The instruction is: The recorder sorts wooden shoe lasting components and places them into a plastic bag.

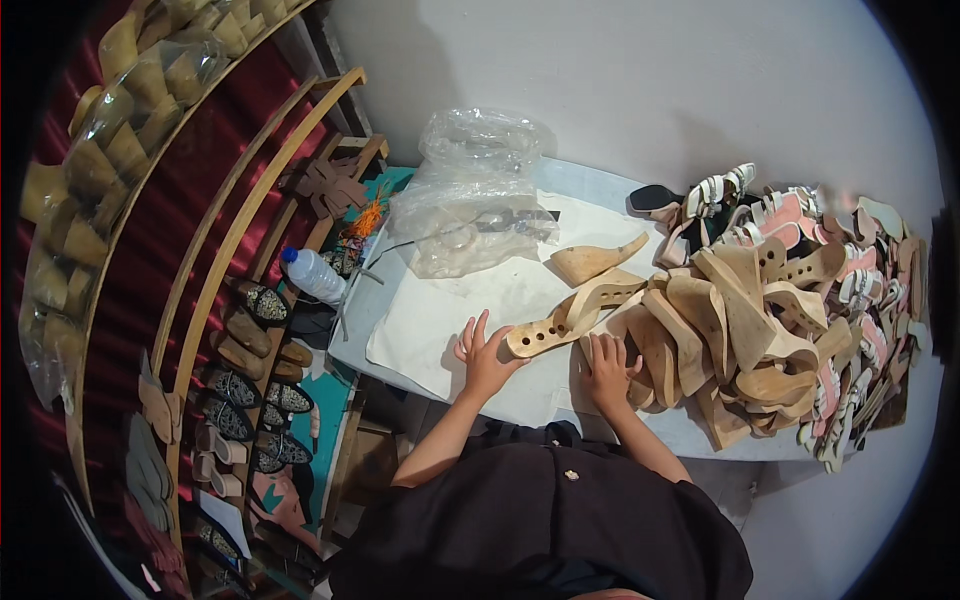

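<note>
Taking up most of the middle was a pale table (585, 180), with a hefty pile of wooden wedges (715, 330) toward the right. Left of that, a holed wooden sole (545, 341) lay slanted, one end right by the thumb of the left hand (487, 365), seemingly touching. That hand was splayed wide, not wrapped around anything. The right hand (608, 375) sat just beside the pile, fingers loosely parted, nothing visibly gripped. Positioning the sole was the step, I'd guess, so next probably called for closing fingers around it.
</note>
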Available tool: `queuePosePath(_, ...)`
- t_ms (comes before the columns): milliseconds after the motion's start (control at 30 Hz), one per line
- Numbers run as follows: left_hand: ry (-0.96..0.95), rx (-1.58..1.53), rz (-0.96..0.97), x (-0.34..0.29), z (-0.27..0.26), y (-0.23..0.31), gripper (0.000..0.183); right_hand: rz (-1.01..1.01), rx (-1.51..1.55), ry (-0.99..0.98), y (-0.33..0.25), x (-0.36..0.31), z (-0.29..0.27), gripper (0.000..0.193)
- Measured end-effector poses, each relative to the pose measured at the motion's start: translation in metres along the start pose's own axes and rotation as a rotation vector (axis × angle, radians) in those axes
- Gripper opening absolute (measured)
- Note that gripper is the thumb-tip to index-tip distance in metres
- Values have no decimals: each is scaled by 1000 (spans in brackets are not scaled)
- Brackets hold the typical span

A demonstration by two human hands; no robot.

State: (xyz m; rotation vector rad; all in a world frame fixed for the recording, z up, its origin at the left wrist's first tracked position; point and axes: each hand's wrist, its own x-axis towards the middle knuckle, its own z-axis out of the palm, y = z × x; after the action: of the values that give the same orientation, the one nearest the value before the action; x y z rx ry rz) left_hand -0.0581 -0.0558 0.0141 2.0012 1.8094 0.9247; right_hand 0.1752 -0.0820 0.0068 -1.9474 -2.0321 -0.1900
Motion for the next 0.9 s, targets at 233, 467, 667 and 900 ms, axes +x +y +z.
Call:
queuePosePath(233,-57,11,-36,-2,1,-4,63,-76,-94,-19,6,15,-4,56)
queuePosePath(467,13,-9,-29,-9,-2,16,69,-156,46,92,0,13,-22,45)
queuePosePath(667,60,10,209,-9,2,38,71,-172,133,187,-8,11,-42,50)
queuePosePath(900,-121,-137,470,-11,29,84,72,16,423,286,-32,12,-83,54)
